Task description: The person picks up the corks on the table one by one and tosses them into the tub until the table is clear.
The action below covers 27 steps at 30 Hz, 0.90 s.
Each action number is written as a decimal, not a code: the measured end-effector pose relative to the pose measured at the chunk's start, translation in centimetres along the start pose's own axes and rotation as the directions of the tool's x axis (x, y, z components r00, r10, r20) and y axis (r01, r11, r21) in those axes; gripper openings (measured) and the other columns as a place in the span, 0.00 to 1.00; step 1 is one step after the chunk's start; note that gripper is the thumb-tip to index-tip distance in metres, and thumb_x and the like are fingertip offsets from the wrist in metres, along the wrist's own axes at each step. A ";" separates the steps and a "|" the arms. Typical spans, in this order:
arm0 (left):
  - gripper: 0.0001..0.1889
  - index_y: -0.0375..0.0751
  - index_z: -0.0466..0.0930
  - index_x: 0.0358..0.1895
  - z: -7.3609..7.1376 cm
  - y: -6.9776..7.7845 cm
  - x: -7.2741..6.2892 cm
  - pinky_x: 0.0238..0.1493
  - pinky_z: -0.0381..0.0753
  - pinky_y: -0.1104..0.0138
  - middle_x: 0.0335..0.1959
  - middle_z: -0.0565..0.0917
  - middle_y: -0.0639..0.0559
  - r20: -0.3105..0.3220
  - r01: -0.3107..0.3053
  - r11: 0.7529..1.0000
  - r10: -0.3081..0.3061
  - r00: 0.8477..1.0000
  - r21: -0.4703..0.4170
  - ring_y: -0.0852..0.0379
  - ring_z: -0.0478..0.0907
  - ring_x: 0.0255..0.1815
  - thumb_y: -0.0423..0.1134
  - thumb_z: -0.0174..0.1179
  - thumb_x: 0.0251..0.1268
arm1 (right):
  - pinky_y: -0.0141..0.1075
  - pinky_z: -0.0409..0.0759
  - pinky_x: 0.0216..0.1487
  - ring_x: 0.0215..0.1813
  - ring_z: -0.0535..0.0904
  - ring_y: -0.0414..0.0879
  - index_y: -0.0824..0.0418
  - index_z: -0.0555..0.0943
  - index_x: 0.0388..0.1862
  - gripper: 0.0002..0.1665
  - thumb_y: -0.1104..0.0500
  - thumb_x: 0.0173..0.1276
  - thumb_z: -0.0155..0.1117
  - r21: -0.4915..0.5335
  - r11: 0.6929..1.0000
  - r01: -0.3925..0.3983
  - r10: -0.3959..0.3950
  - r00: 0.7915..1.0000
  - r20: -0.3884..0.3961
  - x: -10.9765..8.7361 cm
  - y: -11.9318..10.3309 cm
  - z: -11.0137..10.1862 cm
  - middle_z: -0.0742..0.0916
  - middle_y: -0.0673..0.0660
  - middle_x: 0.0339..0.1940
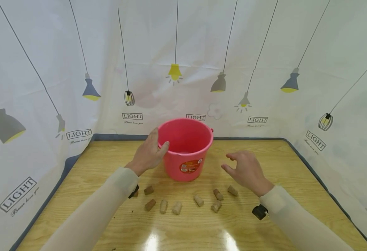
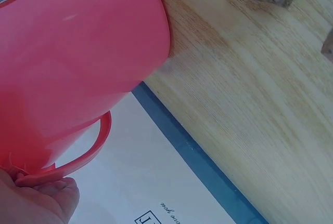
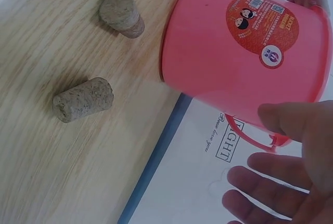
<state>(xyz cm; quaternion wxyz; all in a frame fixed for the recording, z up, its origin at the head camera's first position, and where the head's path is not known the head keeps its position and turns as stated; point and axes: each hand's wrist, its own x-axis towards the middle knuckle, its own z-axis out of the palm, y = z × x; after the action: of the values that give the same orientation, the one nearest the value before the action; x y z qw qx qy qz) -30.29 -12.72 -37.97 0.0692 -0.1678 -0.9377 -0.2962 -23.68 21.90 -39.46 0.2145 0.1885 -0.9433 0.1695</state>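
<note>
A pink plastic bucket with a round red label stands upright at the table's middle. My left hand grips its left rim, the thumb over the edge. In the left wrist view the fingers curl beside the bucket's handle, which hangs down along its side. To the right of the bucket, my right hand is held in the air, fingers spread and slightly bent, holding nothing. Several corks, among them a pale cork and a darker cork, lie scattered in front of the bucket.
The wooden table carries everything. A white printed cloth with lamp drawings rises behind it and at both sides, with a dark blue band along the table's back edge. One cork lies below my right hand.
</note>
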 end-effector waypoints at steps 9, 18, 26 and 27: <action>0.44 0.34 0.38 0.83 0.0 0.0 0.0 0.68 0.72 0.42 0.82 0.53 0.40 -0.001 -0.005 1.000 0.005 1.000 0.004 0.39 0.68 0.70 0.58 0.44 0.78 | 0.56 0.83 0.48 0.44 0.86 0.59 0.66 0.89 0.48 0.22 0.51 0.63 0.77 -0.042 0.998 -0.045 0.049 0.994 0.100 -0.7 0.3 -0.1 0.91 0.62 0.41; 0.44 0.35 0.38 0.83 0.0 0.1 -0.1 0.64 0.76 0.42 0.81 0.55 0.41 -0.008 -0.012 1.000 0.012 1.000 0.000 0.40 0.71 0.66 0.57 0.46 0.78 | 0.49 0.86 0.40 0.37 0.88 0.54 0.67 0.90 0.43 0.21 0.51 0.61 0.78 -0.061 0.995 -0.077 0.088 0.976 0.200 -1.0 0.6 -0.2 0.91 0.61 0.37; 0.44 0.35 0.38 0.83 0.0 0.0 0.0 0.65 0.75 0.42 0.82 0.54 0.41 -0.007 -0.012 1.000 0.012 1.000 0.008 0.40 0.69 0.68 0.58 0.45 0.78 | 0.45 0.84 0.36 0.32 0.84 0.47 0.66 0.90 0.42 0.19 0.52 0.60 0.78 -0.093 0.993 -0.079 0.101 0.957 0.272 -1.3 0.9 -0.1 0.90 0.57 0.32; 0.44 0.35 0.38 0.83 0.0 0.0 0.0 0.66 0.74 0.42 0.82 0.54 0.41 -0.007 -0.012 1.000 0.012 1.000 0.008 0.40 0.69 0.68 0.58 0.45 0.78 | 0.45 0.84 0.36 0.32 0.84 0.47 0.66 0.89 0.42 0.19 0.52 0.60 0.78 -0.095 0.992 -0.079 0.102 0.955 0.280 -1.4 1.0 -0.1 0.89 0.57 0.32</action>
<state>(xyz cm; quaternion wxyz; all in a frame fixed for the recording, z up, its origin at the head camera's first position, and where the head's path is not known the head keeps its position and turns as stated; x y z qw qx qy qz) -30.32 -12.72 -38.01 0.0751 -0.1721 -0.9376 -0.2925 -22.90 23.16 -40.24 0.0764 0.1584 -0.9781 0.1111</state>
